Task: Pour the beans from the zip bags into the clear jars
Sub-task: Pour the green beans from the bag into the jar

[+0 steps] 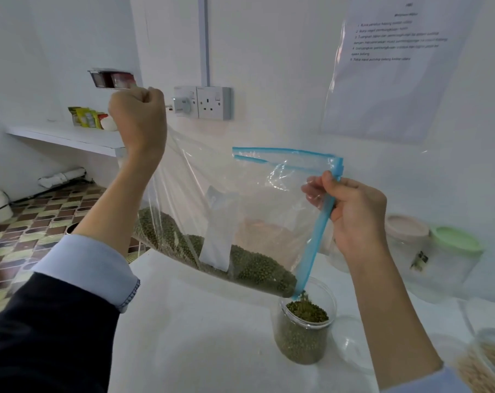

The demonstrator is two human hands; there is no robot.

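A clear zip bag (240, 199) with a blue zip strip hangs tilted over the table, and green beans (249, 265) lie along its lower edge. My left hand (138, 120) grips the bag's raised bottom corner high up. My right hand (354, 214) pinches the blue zip edge near the mouth. Beans spill from the bag's low corner into a clear jar (304, 330), which stands on the white table (198, 336) mostly full of green beans.
A pink-lidded jar (408, 231) and a green-lidded jar (453, 251) stand at the back right by the wall. A jar of pale beans (490, 364) sits at the bottom right. A clear lid (351, 344) lies beside the filling jar. The table's left edge drops to a tiled floor (42, 222).
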